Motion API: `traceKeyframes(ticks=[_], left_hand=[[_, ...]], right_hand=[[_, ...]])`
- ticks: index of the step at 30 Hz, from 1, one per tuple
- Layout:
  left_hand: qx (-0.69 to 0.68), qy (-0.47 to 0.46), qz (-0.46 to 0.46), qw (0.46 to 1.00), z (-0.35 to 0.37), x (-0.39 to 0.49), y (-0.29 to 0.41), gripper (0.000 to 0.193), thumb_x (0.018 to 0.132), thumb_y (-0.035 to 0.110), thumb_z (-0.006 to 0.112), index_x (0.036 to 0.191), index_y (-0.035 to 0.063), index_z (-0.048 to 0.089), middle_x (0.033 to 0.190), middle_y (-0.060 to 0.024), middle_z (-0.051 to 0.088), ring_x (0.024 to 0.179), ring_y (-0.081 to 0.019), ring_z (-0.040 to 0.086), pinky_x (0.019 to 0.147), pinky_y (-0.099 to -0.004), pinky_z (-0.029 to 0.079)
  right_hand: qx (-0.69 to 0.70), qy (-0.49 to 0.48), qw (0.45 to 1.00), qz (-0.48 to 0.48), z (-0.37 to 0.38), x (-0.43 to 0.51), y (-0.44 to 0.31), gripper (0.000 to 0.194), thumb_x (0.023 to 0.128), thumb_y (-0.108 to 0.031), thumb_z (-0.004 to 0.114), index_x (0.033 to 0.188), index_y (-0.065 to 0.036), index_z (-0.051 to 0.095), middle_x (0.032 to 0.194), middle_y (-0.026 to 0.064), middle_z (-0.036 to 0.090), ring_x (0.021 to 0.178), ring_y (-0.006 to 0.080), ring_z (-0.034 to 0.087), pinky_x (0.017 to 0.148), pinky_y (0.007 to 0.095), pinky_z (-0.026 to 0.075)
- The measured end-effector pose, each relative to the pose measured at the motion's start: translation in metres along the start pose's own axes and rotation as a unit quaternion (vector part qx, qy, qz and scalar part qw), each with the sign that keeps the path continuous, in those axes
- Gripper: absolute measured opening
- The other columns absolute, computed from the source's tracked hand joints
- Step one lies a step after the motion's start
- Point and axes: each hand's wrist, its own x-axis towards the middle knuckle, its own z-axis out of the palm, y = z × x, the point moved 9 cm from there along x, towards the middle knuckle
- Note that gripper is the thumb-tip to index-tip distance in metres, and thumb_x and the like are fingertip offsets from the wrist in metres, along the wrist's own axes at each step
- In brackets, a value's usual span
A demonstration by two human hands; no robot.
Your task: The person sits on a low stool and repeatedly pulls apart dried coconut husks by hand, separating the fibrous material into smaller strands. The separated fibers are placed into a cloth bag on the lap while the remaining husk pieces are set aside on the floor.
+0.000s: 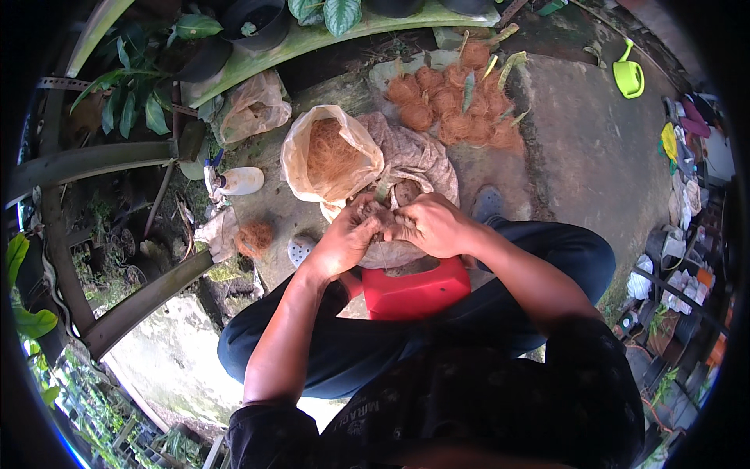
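Note:
My left hand [343, 237] and my right hand [430, 225] meet over a bundled cloth sack [436, 161]. Their fingers pinch a small dark, soil-like clump [370, 210], largely covered by the fingers. A pale green leaf-like piece [382, 191] sticks up just beyond the fingertips. Past my right fingers a round brown lump [405, 190] shows in the sack's folds. Left of the sack, an open plastic bag [293, 158] contains loose brown coconut fibre [334, 152]. Below my hands, a red plastic container [416, 293] stands between my legs.
Several fibre balls [448, 102], some with leaf cuttings, sit at the far side. One fibre ball [254, 238] lies left, near a spray bottle [240, 180]. A crumpled plastic bag [255, 108], potted plants [202, 55] and a green watering can [629, 76] stand farther out.

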Motion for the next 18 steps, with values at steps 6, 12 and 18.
traceKeyframes(ticks=[6,12,18], left_hand=[[-0.039,0.116,0.017,0.992,-0.004,0.005,0.012,0.042,0.112,0.019,0.057,0.145,-0.0031,0.047,0.116,-0.0059,0.069,0.112,-0.0136,0.061,0.104,-0.0312,0.048],[0.187,0.196,0.094,0.958,-0.002,0.003,0.033,0.034,0.1,0.017,0.069,0.126,-0.0037,0.066,0.131,-0.0169,0.061,0.123,-0.0302,0.057,0.11,-0.0429,0.045],[0.458,0.195,0.151,0.854,0.011,-0.001,0.043,0.032,0.088,0.021,0.076,0.106,-0.0054,0.077,0.138,-0.0223,0.054,0.126,-0.0441,0.049,0.111,-0.0515,0.042]], right_hand=[[0.394,0.075,0.91,0.108,0.006,0.009,0.018,0.057,0.109,-0.057,0.057,0.091,-0.004,0.066,0.066,-0.0018,0.053,0.06,0.0091,0.049,0.056,0.0304,0.04],[0.342,0.087,0.912,0.211,0.013,0.01,0.054,0.062,0.106,-0.059,0.062,0.088,0.001,0.064,0.067,0.0037,0.057,0.06,0.0144,0.053,0.057,0.0358,0.042],[0.105,0.107,0.967,0.206,0.012,0.007,0.077,0.08,0.102,-0.068,0.06,0.086,0.011,0.062,0.074,0.0193,0.063,0.07,0.028,0.062,0.067,0.0451,0.05]])
